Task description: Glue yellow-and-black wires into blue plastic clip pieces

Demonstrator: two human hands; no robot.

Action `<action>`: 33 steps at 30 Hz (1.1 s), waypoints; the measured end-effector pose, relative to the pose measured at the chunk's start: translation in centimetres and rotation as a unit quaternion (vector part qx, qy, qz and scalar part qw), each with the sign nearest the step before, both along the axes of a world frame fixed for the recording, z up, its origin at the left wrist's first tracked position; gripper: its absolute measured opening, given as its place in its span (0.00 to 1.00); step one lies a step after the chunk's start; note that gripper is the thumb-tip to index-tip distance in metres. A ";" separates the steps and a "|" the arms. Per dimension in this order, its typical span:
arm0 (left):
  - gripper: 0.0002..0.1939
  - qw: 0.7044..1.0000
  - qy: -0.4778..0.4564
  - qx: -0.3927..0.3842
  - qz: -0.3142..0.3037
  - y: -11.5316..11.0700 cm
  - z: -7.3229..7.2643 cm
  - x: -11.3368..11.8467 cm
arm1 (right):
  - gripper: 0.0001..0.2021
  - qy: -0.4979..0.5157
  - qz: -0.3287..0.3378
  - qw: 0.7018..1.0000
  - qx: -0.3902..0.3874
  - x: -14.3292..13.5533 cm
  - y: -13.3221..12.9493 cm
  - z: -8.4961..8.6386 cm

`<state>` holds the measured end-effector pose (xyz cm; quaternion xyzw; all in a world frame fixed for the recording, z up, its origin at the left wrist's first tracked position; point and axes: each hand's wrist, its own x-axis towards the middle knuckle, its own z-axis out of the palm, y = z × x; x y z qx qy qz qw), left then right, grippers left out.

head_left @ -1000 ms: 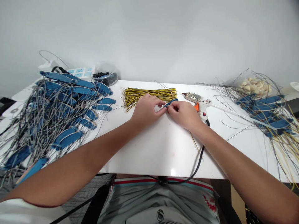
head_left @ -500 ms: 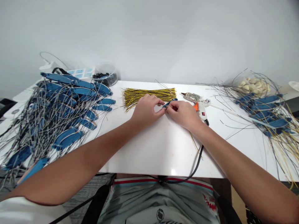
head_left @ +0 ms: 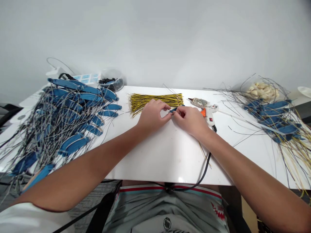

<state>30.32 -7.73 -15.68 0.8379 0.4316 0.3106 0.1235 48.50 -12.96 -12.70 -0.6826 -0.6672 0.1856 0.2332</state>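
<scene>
A small blue piece (head_left: 173, 110) with thin wires is pinched between my two hands over the white table. My left hand (head_left: 155, 115) grips its left end between thumb and forefinger. On the other end, the fingers of my right hand (head_left: 188, 118) are closed, covering most of it. Just behind my hands lies a flat bundle of yellow and black wires (head_left: 156, 98). A glue gun (head_left: 204, 106) with an orange trigger rests beside my right hand, its black cord running under my right forearm.
Blue pieces with tangled grey wires (head_left: 73, 144) heap the left side, near a clear tub of black parts (head_left: 112, 81) and a power strip (head_left: 88, 78). More wired blue pieces (head_left: 275, 105) and a bag of cream-coloured parts (head_left: 263, 90) lie right.
The view has shifted slightly, so the left heap shows a little farther right. Both hands keep nearly the same pose on the blue piece.
</scene>
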 end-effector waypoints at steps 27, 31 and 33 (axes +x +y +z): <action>0.05 1.000 -0.009 0.000 0.027 0.7 0.7 -0.7 | 0.13 0.221 -0.194 0.948 0.120 10.2 -1.5 1.2; 0.04 1.000 -0.003 0.006 0.014 0.7 0.6 -0.7 | 0.12 0.359 -0.102 0.921 0.109 9.8 -1.4 0.6; 0.05 1.000 0.003 0.010 0.005 0.7 0.5 -0.7 | 0.13 0.346 -0.085 0.933 0.053 9.1 -1.8 0.4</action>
